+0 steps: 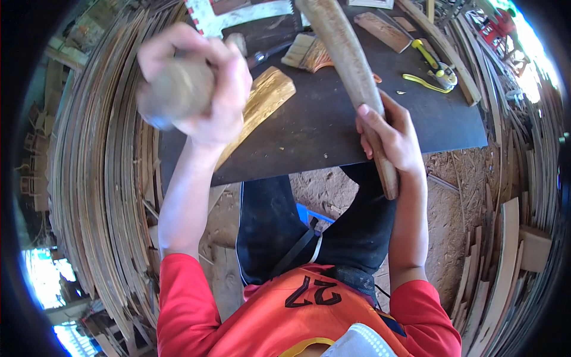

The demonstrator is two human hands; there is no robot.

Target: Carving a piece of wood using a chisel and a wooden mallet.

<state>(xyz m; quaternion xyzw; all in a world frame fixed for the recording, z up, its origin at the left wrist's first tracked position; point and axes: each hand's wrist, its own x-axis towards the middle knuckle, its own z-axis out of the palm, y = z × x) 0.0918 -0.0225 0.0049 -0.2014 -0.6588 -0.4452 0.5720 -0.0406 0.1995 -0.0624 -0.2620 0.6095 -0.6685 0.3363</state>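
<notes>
Gripped in left hand [223,89], upper left: blurred wooden piece [181,89]. Clasped in right hand [394,135], right of centre: curved wooden bar [348,56]. Upper centre: brush [304,52].

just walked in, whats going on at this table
Someone in a red-orange shirt is holding wood over a dark table. The left hand grips a blurred, rounded wooden piece, its full shape unclear. The right hand holds a long, curved wooden piece at a slant. Lying on the table are a yellowish wood block, a flat brush and yellow-handled pliers.
</notes>
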